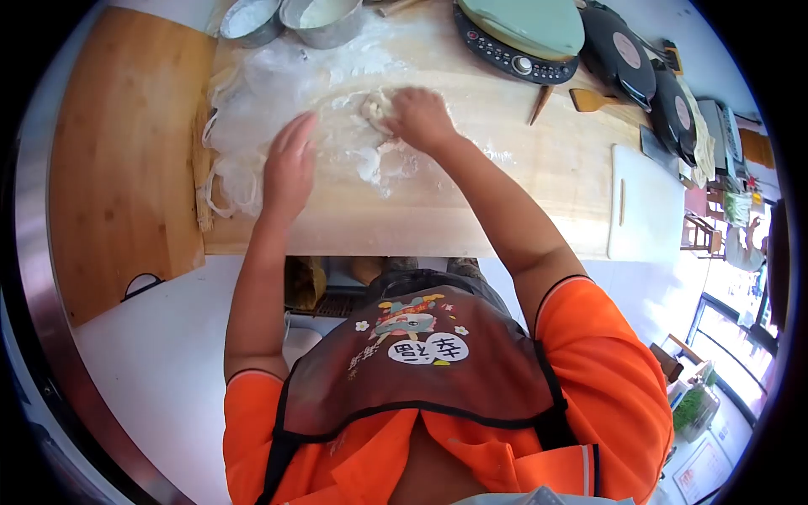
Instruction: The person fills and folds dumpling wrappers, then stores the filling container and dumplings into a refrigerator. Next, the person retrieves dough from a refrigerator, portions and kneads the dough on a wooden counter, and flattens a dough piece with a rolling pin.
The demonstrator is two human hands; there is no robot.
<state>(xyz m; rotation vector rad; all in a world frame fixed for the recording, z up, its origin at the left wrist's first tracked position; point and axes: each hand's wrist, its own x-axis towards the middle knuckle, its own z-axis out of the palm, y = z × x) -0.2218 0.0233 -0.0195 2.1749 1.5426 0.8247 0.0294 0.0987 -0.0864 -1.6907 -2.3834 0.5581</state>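
Note:
A small lump of dough [376, 109] lies on the floured wooden board [353, 234]. My right hand [422, 118] is closed over the lump's right side, its fingertips blurred and partly hiding the dough. Loose white flour [370, 167] is scattered around both. To the left, my left hand [289, 167] hovers with fingers stretched out and holds nothing. Beside it is a crumpled clear plastic bag [240, 126] dusted with flour.
Two metal bowls [326, 32] with white contents stand at the back left. An electric griddle [526, 38] with a green lid, black pans [619, 55], a wooden spatula [593, 101] and a white cutting board [644, 206] occupy the right side.

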